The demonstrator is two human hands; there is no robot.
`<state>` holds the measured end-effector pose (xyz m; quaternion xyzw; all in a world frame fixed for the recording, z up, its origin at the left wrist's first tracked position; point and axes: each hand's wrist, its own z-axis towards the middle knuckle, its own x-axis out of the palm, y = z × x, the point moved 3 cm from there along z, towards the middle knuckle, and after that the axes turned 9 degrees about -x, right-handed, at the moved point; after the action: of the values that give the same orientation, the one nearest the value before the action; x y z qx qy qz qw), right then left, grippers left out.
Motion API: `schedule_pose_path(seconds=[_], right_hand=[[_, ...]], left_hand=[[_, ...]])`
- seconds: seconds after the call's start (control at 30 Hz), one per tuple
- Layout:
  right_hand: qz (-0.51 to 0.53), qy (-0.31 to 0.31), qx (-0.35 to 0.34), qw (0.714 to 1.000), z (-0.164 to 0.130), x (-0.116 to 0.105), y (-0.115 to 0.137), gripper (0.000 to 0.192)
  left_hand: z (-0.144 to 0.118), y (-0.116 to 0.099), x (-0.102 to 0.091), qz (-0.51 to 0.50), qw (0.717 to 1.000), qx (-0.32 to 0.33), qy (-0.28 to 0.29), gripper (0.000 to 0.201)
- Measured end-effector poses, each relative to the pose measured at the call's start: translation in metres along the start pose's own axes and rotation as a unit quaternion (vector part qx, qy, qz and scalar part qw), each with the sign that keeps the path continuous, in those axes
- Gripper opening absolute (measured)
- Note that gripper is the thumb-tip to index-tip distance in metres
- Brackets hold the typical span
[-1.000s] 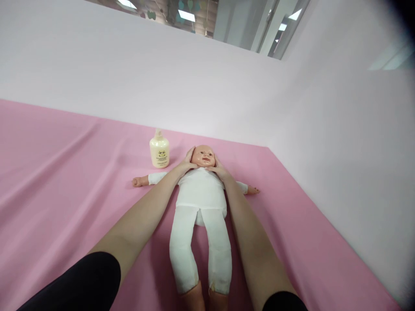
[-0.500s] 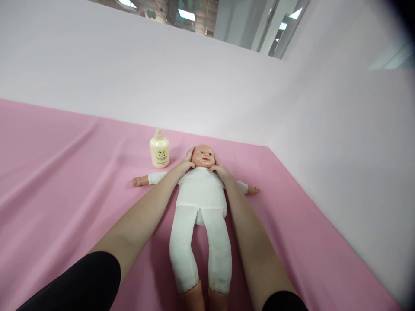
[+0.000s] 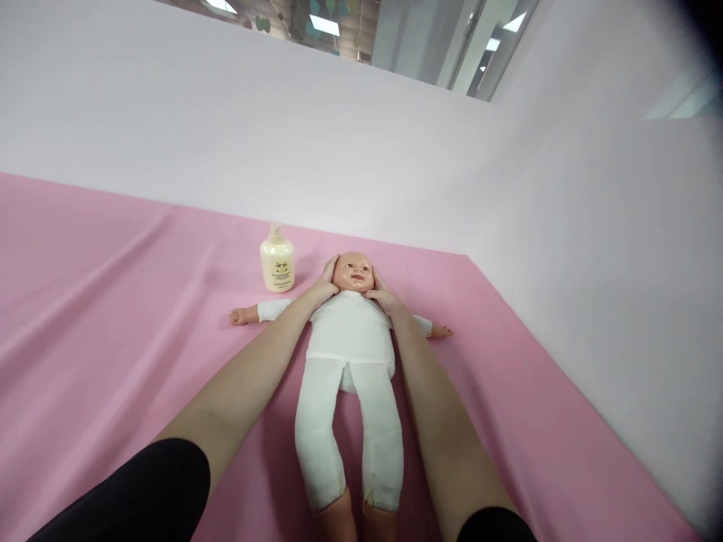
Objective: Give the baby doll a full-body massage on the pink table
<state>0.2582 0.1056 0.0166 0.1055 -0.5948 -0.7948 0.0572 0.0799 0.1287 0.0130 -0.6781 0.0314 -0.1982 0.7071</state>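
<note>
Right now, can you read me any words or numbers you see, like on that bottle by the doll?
Bottle: a small dark emblem and a few lines of print on its front, too small and blurred to read.
Doll: no words or numbers on its white clothes.
Pink cloth and white walls: no writing or signs.

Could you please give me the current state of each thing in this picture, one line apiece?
Doll: lying face up on the pink sheet, arms spread out, legs straight.
Left hand: open, cupped against one side of the doll's head.
Right hand: open, cupped against the other side of the head.
Lotion bottle: upright beside the doll's head, untouched; whether its pump is locked cannot be told.
Pink sheet: spread out, slightly creased.
</note>
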Motion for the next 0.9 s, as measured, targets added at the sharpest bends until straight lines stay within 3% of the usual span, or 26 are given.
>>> schedule_pose_path(seconds=[0.37, 0.6, 0.73, 0.9], right_hand=[[-0.056, -0.038, 0.037, 0.997, -0.003, 0.006, 0.001, 0.115], [-0.096, -0.048, 0.023, 0.994, -0.003, 0.006, 0.002, 0.109], [-0.101, -0.046, 0.019, 0.994, -0.004, 0.009, 0.010, 0.098], [-0.079, -0.048, 0.014, 0.996, -0.002, 0.005, 0.007, 0.100]], left_hand=[[-0.004, -0.009, 0.004, 0.054, 0.998, 0.041, -0.018, 0.097], [-0.002, -0.006, 0.004, 0.053, 0.998, 0.035, -0.024, 0.092], [-0.005, -0.008, 0.007, 0.026, 0.999, 0.008, -0.021, 0.100], [-0.009, -0.011, 0.007, 0.040, 0.999, -0.017, -0.013, 0.107]])
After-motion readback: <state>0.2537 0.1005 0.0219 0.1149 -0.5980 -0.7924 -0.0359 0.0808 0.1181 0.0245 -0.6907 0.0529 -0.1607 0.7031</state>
